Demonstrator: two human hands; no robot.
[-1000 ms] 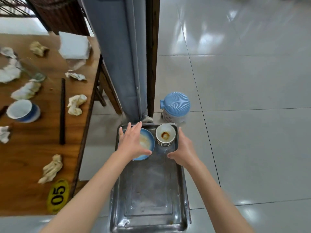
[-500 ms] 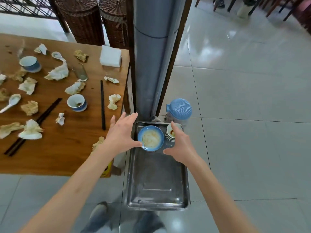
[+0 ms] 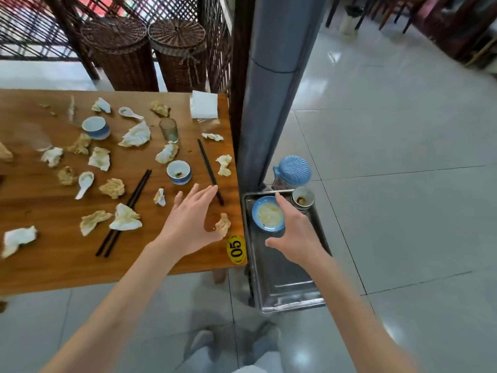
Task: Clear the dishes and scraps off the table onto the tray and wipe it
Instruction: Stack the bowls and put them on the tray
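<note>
- The left hand point(image 3: 192, 222) is held over the near right corner of the wooden table point(image 3: 53, 265), fingers spread and straight, holding nothing.
- Just right of its thumb lies a crumpled napkin point(image 3: 223, 224), and nearer the person than that sits a yellow "05" sticker point(image 3: 236, 250).
- Past its fingertips lies a single dark chopstick point(image 3: 209, 170); a small blue-and-white cup point(image 3: 178, 172) stands beyond the hand, slightly to the left.
- To its left lie a pair of chopsticks point(image 3: 125, 211), more soiled napkins and two white spoons (one is point(image 3: 84, 183)).
- The right hand point(image 3: 294, 232) is over the metal tray point(image 3: 290, 289) on the floor, fingers loosely extended, gripping nothing.
- Just left of its fingers a blue bowl point(image 3: 269, 216) sits in the tray; beyond them to the right is a stack of small white bowls point(image 3: 303, 199).
</note>
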